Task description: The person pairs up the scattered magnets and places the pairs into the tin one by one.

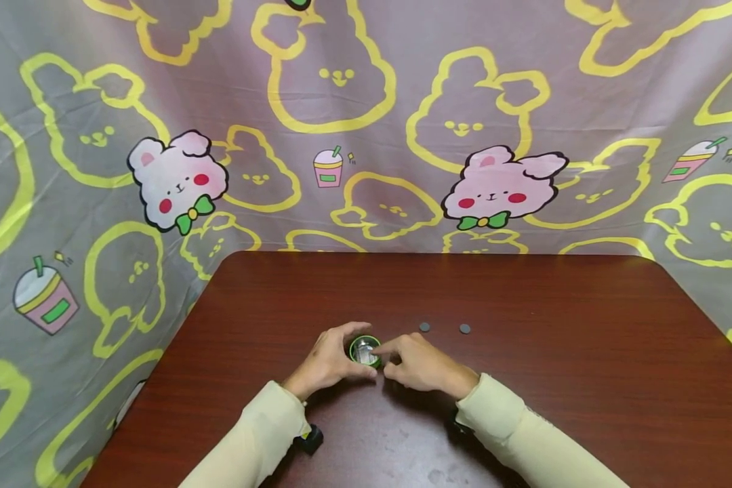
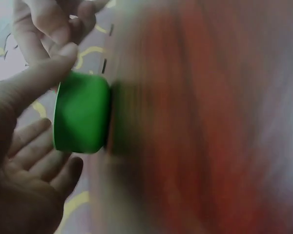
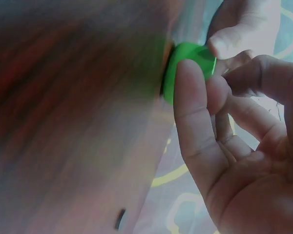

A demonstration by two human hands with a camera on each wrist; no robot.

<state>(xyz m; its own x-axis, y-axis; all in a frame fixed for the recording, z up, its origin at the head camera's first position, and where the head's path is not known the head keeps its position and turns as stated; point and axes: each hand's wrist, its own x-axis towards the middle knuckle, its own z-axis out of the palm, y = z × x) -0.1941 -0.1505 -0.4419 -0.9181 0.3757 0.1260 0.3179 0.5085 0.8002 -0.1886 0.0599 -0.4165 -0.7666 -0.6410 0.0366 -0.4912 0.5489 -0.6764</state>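
A small round green cup (image 1: 373, 363) stands on the table, with something silvery inside that I cannot make out. My left hand (image 1: 331, 356) curves round it from the left. In the left wrist view, the thumb lies along one side of the green cup (image 2: 83, 114) and the fingers are at the other. From the right, my right hand (image 1: 423, 362) reaches in, its index fingertip over the cup's opening. The right wrist view shows the thumb in front of the green cup (image 3: 195, 54); no held thing is visible in that hand.
Two small grey discs, a nearer-left disc (image 1: 424, 327) and a farther-right disc (image 1: 465, 329), lie on the brown table (image 1: 585, 366) beyond my right hand. A patterned curtain (image 1: 372, 149) hangs behind the table's far edge and along its sides.
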